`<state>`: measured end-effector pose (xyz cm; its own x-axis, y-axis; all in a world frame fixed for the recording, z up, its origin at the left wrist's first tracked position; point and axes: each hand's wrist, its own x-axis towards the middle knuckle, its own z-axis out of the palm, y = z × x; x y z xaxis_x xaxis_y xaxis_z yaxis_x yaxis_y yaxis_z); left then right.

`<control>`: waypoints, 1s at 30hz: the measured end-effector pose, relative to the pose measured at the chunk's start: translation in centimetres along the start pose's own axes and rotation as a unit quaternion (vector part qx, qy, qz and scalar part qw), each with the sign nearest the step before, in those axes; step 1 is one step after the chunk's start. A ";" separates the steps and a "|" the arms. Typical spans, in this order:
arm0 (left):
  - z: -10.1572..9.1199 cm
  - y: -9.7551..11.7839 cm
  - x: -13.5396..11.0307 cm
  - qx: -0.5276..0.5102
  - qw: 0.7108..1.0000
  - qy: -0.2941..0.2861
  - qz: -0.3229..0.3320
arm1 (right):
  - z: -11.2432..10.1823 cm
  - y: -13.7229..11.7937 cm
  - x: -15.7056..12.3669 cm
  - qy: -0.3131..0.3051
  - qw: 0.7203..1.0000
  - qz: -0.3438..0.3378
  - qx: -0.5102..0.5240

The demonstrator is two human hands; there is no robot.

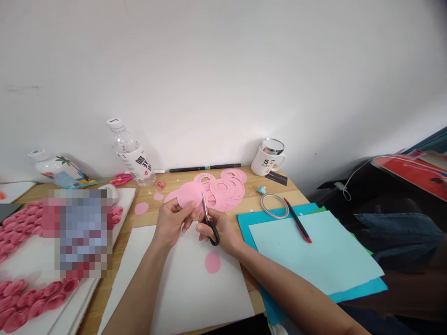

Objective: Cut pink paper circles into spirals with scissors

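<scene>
My left hand point(175, 217) pinches a round piece of pink paper point(189, 193) by its lower edge. My right hand point(218, 228) grips black-handled scissors point(212, 231), fingers through the loops. The blades point up and lie against the right edge of the pink paper; whether they are parted is hard to tell. Beneath both hands lies a large white sheet point(181, 298), with a small pink paper circle point(212, 263) on it. Just behind the hands is a heap of pink paper rings and spirals point(226, 188). More pink circles point(141, 208) rest on the wooden table to the left.
Pink paper roses point(38, 298) cover a white board at left. A plastic bottle point(134, 158), a black pen point(205, 168) and a white mug point(267, 158) line the wall. A tape roll point(274, 206) and a red-black pencil point(298, 221) lie on blue paper sheets point(314, 256) at right.
</scene>
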<state>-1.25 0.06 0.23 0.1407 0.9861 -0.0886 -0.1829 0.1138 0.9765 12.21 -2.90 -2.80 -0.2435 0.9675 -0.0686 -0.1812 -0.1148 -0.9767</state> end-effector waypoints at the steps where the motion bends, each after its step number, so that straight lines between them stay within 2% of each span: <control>1: 0.0 -0.1 0.0 0.005 1.000 0.001 0.004 | 0.0 0.0 0.0 -0.002 1.000 0.000 -0.001; 15: -0.1 -0.2 -0.1 0.048 0.998 0.022 0.019 | 0.1 0.4 0.1 -0.005 1.000 0.004 -0.011; 21: 0.0 -0.4 -0.1 0.049 0.999 0.008 0.006 | 0.0 0.6 0.3 -0.002 1.000 -0.027 -0.006; 30: 0.2 -0.1 -0.3 0.080 0.997 -0.003 0.001 | -0.1 0.2 0.3 0.009 0.999 -0.034 -0.007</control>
<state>-1.04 -0.25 0.20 0.1472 0.9853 -0.0862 -0.0266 0.0910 0.9955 12.18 -2.66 -3.01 -0.2140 0.9768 -0.0053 -0.1832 -0.0455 -0.9820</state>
